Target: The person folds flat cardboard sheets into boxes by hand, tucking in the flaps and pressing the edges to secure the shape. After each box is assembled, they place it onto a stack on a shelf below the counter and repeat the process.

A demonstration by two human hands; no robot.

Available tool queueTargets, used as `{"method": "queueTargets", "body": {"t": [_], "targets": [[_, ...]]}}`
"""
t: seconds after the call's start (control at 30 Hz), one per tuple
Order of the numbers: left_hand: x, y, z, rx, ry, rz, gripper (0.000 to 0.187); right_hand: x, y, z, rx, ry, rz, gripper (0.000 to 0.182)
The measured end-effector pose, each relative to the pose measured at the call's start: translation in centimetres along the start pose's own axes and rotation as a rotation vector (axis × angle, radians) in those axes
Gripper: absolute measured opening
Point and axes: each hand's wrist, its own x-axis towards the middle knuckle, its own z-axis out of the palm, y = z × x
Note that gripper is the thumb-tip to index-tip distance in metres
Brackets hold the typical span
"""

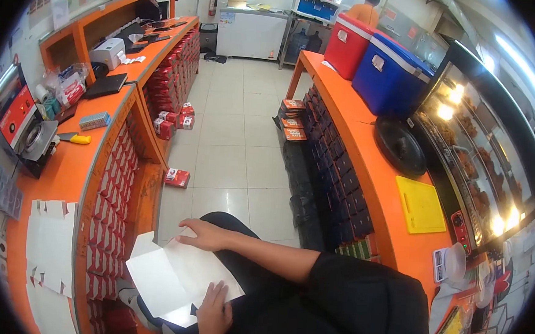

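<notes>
A white unfolded carton [161, 275] with flaps and a crease lies across my lap, its plain side up. My right hand [205, 234] reaches in from the right and grips the carton's far edge, some fingers on its surface. Nearer to me, my left hand [214, 314] rests on the carton's near edge, fingers stretched out flat. The undersides of the carton and of my hands are hidden. On the orange counter [109, 105] to the left lie white flat cartons [51, 245], spread in a stack.
Red-and-white boxes [110, 218] fill the shelf under the left counter; one box [177, 178] lies on the floor. A knife [76, 138] is on that counter. On the right stand a yellow board [420, 204], coolers [387, 67] and a lit food cabinet [474, 149]. A person [364, 12] is far back.
</notes>
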Motion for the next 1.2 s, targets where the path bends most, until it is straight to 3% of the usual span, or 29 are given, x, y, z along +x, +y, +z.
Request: {"method": "queueTargets", "body": {"t": [0.03, 0.07, 0.13, 0.17, 0.23, 0.27, 0.33, 0.4, 0.53, 0.6, 0.63, 0.73, 0.87, 1.0, 1.07, 1.2], "targets": [[-0.1, 0.0, -0.5, 0.014, 0.017, 0.028, 0.048, -0.3, -0.4, 0.4, -0.106, 0.026, -0.131, 0.064], [-0.1, 0.1, -0.9, 0.013, 0.018, 0.017, 0.048, -0.8, -0.6, 0.4, -0.103, 0.015, -0.130, 0.064], [-0.2, 0.1, -1.8, 0.003, 0.105, 0.052, 0.045, -3.2, -4.0, -1.6, -0.370, 0.070, -0.665, 0.053], [-0.2, 0.4, -2.4, 0.006, 0.114, 0.040, 0.045, -4.2, -5.2, -2.3, -0.365, 0.058, -0.673, 0.053], [-0.4, 1.1, -3.5, -0.100, 0.167, -0.100, 0.041, -5.8, -6.8, -3.5, -0.135, -0.349, -0.856, 0.044], [-0.5, 1.0, -3.8, -0.102, 0.170, -0.106, 0.041, -5.9, -6.8, -3.9, -0.133, -0.356, -0.856, 0.044], [-0.4, 0.8, -4.6, 0.001, 0.206, -0.055, 0.038, -5.8, -7.0, -4.7, -0.265, -0.610, -0.659, 0.031], [-0.4, 1.5, -5.6, -0.040, 0.215, -0.114, 0.037, -5.7, -7.4, -5.3, -0.173, -0.617, -0.656, 0.022], [-0.3, 1.3, -6.4, -0.057, 0.263, -0.020, 0.036, -5.6, -7.6, -4.6, -0.030, -0.570, -0.647, 0.017], [-0.5, 2.3, -6.9, 0.014, 0.316, -0.056, 0.025, -5.3, -7.3, -4.0, 0.056, -0.541, -0.608, 0.016], [-1.1, 3.3, -8.3, -0.173, 0.140, -0.249, 0.036, -5.1, -7.3, -4.1, 0.011, -0.533, -0.580, 0.015], [-1.0, 4.8, -8.4, -0.135, 0.223, -0.272, 0.040, -5.0, -7.1, -4.2, -0.006, -0.488, -0.552, 0.013], [-1.4, 5.6, -8.7, -0.224, 0.184, -0.385, 0.039, -5.0, -6.7, -3.8, 0.225, -0.501, -0.680, 0.011], [-2.4, 4.0, -8.0, -0.244, 0.149, -0.340, 0.037, -5.5, -6.8, -4.0, 0.217, -0.574, -0.715, 0.010], [-3.1, 2.3, -7.0, -0.068, 0.195, -0.061, 0.035, -5.3, -6.3, -3.8, 0.234, -0.581, -0.714, 0.010], [-2.2, 5.3, -7.8, -0.072, 0.154, -0.131, 0.035, -5.8, -6.0, -3.5, 0.258, -0.600, -0.680, 0.009]]}}
